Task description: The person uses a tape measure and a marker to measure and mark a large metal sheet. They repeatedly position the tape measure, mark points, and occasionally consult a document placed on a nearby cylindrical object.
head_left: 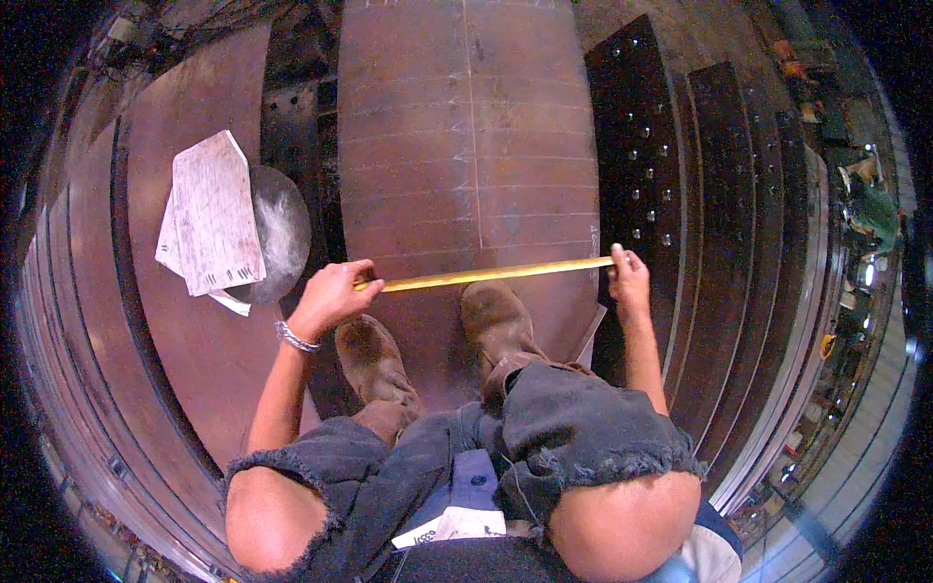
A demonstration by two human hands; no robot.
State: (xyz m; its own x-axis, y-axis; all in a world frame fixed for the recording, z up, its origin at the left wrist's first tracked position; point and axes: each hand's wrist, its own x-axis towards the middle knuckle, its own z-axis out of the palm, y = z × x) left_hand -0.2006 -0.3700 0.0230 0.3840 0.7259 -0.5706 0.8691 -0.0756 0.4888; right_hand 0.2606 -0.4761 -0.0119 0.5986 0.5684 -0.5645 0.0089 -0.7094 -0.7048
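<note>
A yellow tape measure blade (496, 275) stretches across a wide brown steel plate (535, 126) from edge to edge. My left hand (340, 291) is closed around its left end at the plate's left edge; the tape's case, if there, is hidden by the fingers. At the right edge, my right hand (629, 277) pinches the other end between thumb and fingers. Chalk-like lines run across the plate, with one long line down its middle. My brown boots (498, 316) are just below the tape, the right one standing on the plate.
Marked paper sheets (214, 214) lie on a round dark lid-like object (282, 233) on the neighbouring plate at left. Dark steel plates with holes (637, 146) stand to the right, with gaps between them. Far right, a person in green (872, 216) is near cluttered gear.
</note>
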